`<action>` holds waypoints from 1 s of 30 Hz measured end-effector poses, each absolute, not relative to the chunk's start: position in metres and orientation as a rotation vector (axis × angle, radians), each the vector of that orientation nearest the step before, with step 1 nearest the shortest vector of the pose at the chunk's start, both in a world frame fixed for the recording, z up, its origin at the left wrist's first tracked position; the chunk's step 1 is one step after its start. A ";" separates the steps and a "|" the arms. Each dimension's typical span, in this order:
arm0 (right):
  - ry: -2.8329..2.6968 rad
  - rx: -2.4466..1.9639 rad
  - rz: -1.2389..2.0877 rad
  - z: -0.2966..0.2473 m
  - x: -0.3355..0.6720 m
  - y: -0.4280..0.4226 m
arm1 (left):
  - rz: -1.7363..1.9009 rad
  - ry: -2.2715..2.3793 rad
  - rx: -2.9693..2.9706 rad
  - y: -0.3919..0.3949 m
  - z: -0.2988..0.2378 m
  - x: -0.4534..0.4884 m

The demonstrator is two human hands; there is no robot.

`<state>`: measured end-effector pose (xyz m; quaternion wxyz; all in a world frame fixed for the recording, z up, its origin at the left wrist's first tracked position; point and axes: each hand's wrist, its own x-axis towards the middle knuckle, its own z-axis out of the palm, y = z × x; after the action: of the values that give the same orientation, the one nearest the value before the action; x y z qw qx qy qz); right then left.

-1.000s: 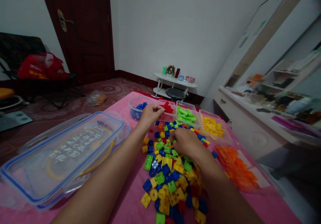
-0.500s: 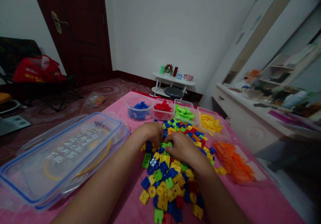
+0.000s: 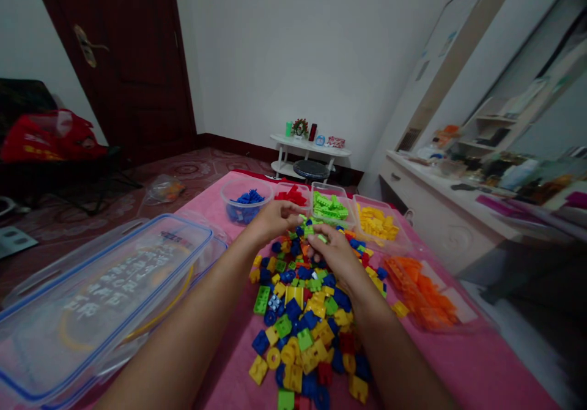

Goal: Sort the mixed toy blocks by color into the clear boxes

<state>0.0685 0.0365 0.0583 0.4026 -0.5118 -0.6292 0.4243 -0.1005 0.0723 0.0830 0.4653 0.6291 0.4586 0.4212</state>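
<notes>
A heap of toy building blocks [image 3: 305, 339] in blue, yellow, green and red lies on a pink-covered table [image 3: 224, 367]. My left hand [image 3: 276, 217] is raised over the far left part of the heap, below the red blocks' container. Its thumb and fingers curve together beside small green pieces; whether one is pinched in them is unclear. Facing it, my right hand [image 3: 334, 252] is over the far right part of the heap. Its thumb and fingers close around a small green block [image 3: 322, 237], partly hidden by the hand.
Clear containers of blue pieces [image 3: 247, 205], red pieces [image 3: 292, 196], green pieces [image 3: 329, 207] and yellow pieces [image 3: 378, 222] line the far edge. Orange pieces [image 3: 422, 290] fill a container at right. A large clear lidded box [image 3: 110, 300] lies at left.
Both hands have come up out of the heap and moved slightly apart. My left hand has moved forward toward the containers. The camera view has shifted a little.
</notes>
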 end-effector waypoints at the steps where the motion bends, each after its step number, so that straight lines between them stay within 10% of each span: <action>1: -1.481 -1.232 1.178 0.059 0.067 0.036 | 1.066 1.124 1.475 0.071 0.085 -0.098; 30: -1.711 -1.652 0.685 0.095 0.117 0.122 | 0.973 1.662 1.959 0.081 0.071 -0.114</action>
<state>0.1172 0.1216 0.0945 0.3270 -0.6309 -0.6532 0.2615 -0.1140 0.0808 0.0709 0.1959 0.6994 0.5932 0.3473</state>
